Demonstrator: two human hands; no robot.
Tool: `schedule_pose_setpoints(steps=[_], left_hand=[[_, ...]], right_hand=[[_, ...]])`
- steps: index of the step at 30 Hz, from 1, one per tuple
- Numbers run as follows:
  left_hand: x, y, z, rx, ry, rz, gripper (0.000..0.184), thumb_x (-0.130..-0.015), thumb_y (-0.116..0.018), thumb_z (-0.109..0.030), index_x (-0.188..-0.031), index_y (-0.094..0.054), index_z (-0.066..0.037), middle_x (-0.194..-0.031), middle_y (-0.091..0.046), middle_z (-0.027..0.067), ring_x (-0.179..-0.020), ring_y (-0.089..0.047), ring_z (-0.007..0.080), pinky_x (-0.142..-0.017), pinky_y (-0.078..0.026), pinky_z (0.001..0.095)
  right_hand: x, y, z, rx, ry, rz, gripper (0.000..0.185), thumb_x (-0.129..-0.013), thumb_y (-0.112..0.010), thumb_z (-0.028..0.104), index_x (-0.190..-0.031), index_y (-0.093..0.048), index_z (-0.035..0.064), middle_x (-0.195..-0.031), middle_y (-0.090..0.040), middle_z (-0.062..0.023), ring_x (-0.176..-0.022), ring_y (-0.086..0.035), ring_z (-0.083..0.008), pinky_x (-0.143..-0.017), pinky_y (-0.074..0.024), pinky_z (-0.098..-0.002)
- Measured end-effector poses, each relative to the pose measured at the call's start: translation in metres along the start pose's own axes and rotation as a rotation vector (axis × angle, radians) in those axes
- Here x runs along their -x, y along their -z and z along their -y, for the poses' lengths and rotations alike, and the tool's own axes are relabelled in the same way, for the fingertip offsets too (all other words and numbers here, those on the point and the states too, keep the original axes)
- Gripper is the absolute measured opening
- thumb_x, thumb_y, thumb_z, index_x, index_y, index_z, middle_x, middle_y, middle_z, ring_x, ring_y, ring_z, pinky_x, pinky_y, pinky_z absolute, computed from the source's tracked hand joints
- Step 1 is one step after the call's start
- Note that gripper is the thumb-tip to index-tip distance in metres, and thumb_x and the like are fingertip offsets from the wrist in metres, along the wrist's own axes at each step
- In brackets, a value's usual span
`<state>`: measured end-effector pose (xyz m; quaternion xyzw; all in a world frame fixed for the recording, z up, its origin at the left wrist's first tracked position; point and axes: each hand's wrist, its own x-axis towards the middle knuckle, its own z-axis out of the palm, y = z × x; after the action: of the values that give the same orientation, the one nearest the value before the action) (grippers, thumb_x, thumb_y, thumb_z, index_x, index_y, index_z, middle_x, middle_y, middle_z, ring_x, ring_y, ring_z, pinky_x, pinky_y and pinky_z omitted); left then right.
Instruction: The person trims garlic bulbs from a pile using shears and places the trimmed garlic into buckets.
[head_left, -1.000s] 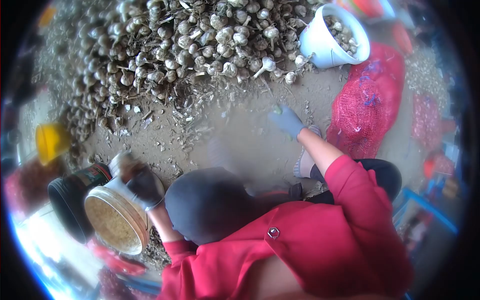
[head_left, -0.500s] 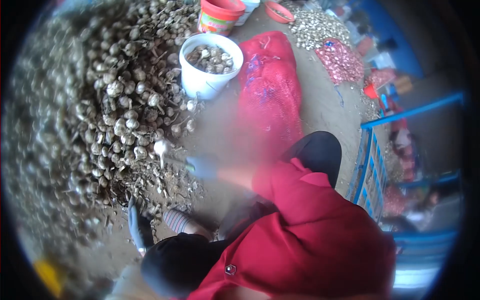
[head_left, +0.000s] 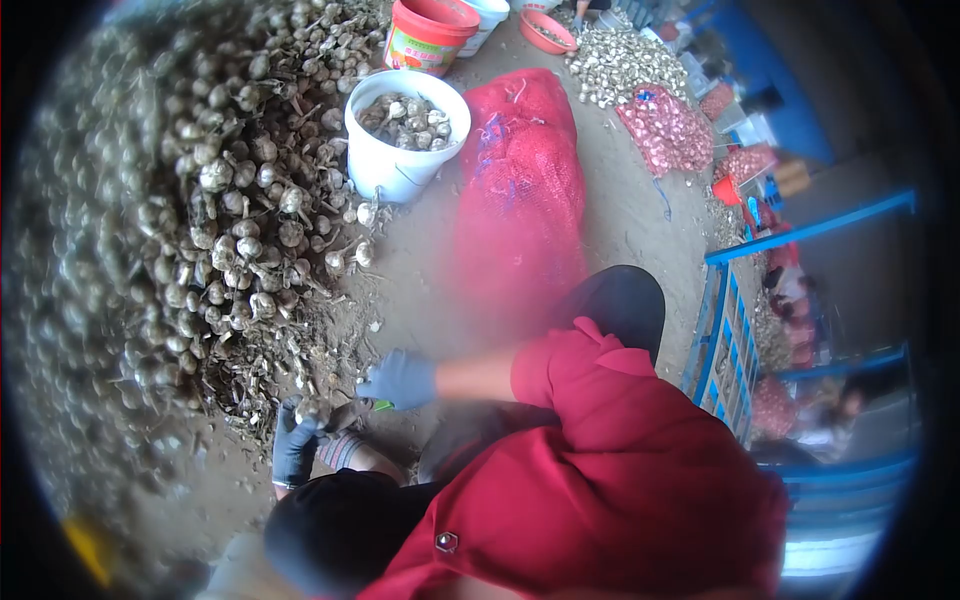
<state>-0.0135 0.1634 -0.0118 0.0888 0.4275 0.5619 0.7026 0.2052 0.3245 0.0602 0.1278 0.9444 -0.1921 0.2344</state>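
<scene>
My left hand (head_left: 294,442), in a grey-blue glove, is closed around a garlic bulb (head_left: 313,409) low by my striped sock. Close to its right, my gloved right hand (head_left: 402,380) is closed on a green-handled tool (head_left: 383,405). A dark, narrow part seems to reach from the tool toward the bulb, but its shape is unclear. To the left of both hands spreads a large garlic heap (head_left: 250,230) with dry stems. Beyond my right hand stands a white bucket (head_left: 407,180) partly filled with garlic bulbs.
A full red mesh sack (head_left: 525,190) lies right of the bucket. Behind stand a red bucket (head_left: 430,45) and a red basin (head_left: 547,32). More garlic (head_left: 625,65) and another mesh sack (head_left: 668,130) lie farther off. A blue metal frame (head_left: 715,330) stands at right.
My right hand has come down toward my left hand, and its blur is gone. My left hand has risen slightly and now shows a garlic bulb. The whole view has shifted a little.
</scene>
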Motion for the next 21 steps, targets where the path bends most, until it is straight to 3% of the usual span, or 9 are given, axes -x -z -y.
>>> schedule_pose_setpoints(steps=[4, 7, 10, 12, 14, 17, 18, 19, 21], left_hand=[[0.005, -0.013, -0.001, 0.047, -0.133, -0.027, 0.060, -0.075, -0.078, -0.015, -0.123, -0.043, -0.015, -0.097, -0.061, 0.0083, -0.077, -0.060, 0.0155, -0.051, -0.050, 0.0291], [0.006, 0.021, 0.004, 0.179, -0.232, -0.029, 0.062, -0.077, -0.070, -0.005, -0.131, -0.041, -0.007, -0.104, -0.058, 0.0097, -0.084, -0.059, 0.0167, -0.072, -0.049, 0.0276], [0.011, 0.006, -0.004, 0.044, -0.267, -0.132, 0.064, -0.077, -0.066, -0.002, -0.135, -0.039, -0.003, -0.108, -0.058, 0.0074, -0.088, -0.057, 0.0153, -0.076, -0.047, 0.0283], [0.007, 0.003, -0.007, -0.072, -0.287, -0.155, 0.065, -0.076, -0.067, -0.001, -0.135, -0.039, -0.002, -0.113, -0.058, 0.0072, -0.095, -0.057, 0.0158, -0.082, -0.048, 0.0287], [-0.001, 0.001, 0.000, -0.262, -0.294, -0.250, 0.066, -0.075, -0.070, -0.001, -0.134, -0.042, -0.002, -0.119, -0.056, 0.0080, -0.108, -0.055, 0.0195, -0.092, -0.045, 0.0316], [-0.009, 0.009, 0.004, -0.555, -0.345, -0.264, 0.075, -0.074, -0.076, -0.002, -0.138, -0.037, -0.002, -0.125, -0.052, 0.0062, -0.112, -0.051, 0.0148, -0.096, -0.043, 0.0290], [0.000, -0.005, -0.015, -0.341, -0.234, -0.153, 0.077, -0.073, -0.077, -0.003, -0.138, -0.036, -0.002, -0.125, -0.052, 0.0052, -0.112, -0.050, 0.0134, -0.097, -0.042, 0.0291], [-0.005, 0.005, -0.001, -0.455, -0.305, -0.207, 0.078, -0.073, -0.079, -0.006, -0.138, -0.036, -0.002, -0.124, -0.053, 0.0047, -0.112, -0.050, 0.0120, -0.097, -0.043, 0.0284], [0.006, -0.010, -0.017, -0.322, -0.232, -0.138, 0.081, -0.072, -0.082, -0.010, -0.139, -0.036, -0.003, -0.124, -0.053, 0.0043, -0.112, -0.050, 0.0116, -0.096, -0.043, 0.0275]], right_hand=[[0.000, -0.010, -0.003, -0.006, -0.061, -0.032, 0.036, -0.081, -0.060, 0.029, -0.113, -0.055, 0.0132, -0.090, -0.064, -0.0157, -0.074, -0.066, -0.0342, -0.062, -0.0513, -0.0461], [-0.002, -0.009, -0.014, -0.254, -0.344, 0.024, 0.030, -0.082, -0.059, 0.032, -0.105, -0.059, 0.0118, -0.088, -0.066, -0.0172, -0.081, -0.066, -0.0338, -0.066, -0.0505, -0.0481], [-0.001, -0.002, -0.018, -0.538, -0.499, -0.076, 0.032, -0.083, -0.058, 0.033, -0.106, -0.058, 0.0106, -0.091, -0.066, -0.0179, -0.084, -0.065, -0.0350, -0.071, -0.0502, -0.0469], [-0.010, -0.035, -0.026, -0.609, -0.312, -0.360, 0.038, -0.083, -0.057, 0.037, -0.108, -0.057, 0.0086, -0.094, -0.064, -0.0197, -0.088, -0.064, -0.0363, -0.076, -0.0494, -0.0444], [0.001, 0.013, -0.012, -0.558, -0.066, -0.503, 0.043, -0.083, -0.061, 0.030, -0.117, -0.055, 0.0040, -0.110, -0.060, -0.0206, -0.100, -0.059, -0.0355, -0.086, -0.0472, -0.0428], [-0.021, 0.011, -0.008, -0.335, 0.008, -0.453, 0.057, -0.078, -0.066, 0.023, -0.131, -0.049, 0.0107, -0.106, -0.058, -0.0179, -0.096, -0.057, -0.0347, -0.085, -0.0452, -0.0442], [-0.020, 0.026, 0.004, -0.217, -0.023, -0.352, 0.060, -0.077, -0.067, 0.024, -0.133, -0.048, 0.0141, -0.103, -0.055, -0.0165, -0.093, -0.056, -0.0339, -0.084, -0.0440, -0.0441], [-0.020, 0.042, 0.011, -0.077, -0.072, -0.268, 0.062, -0.076, -0.067, 0.024, -0.135, -0.047, 0.0174, -0.100, -0.053, -0.0150, -0.090, -0.054, -0.0332, -0.084, -0.0428, -0.0440], [-0.029, 0.038, 0.008, 0.034, -0.012, -0.333, 0.065, -0.074, -0.069, 0.026, -0.136, -0.046, 0.0208, -0.095, -0.049, -0.0124, -0.088, -0.051, -0.0317, -0.085, -0.0413, -0.0433]])
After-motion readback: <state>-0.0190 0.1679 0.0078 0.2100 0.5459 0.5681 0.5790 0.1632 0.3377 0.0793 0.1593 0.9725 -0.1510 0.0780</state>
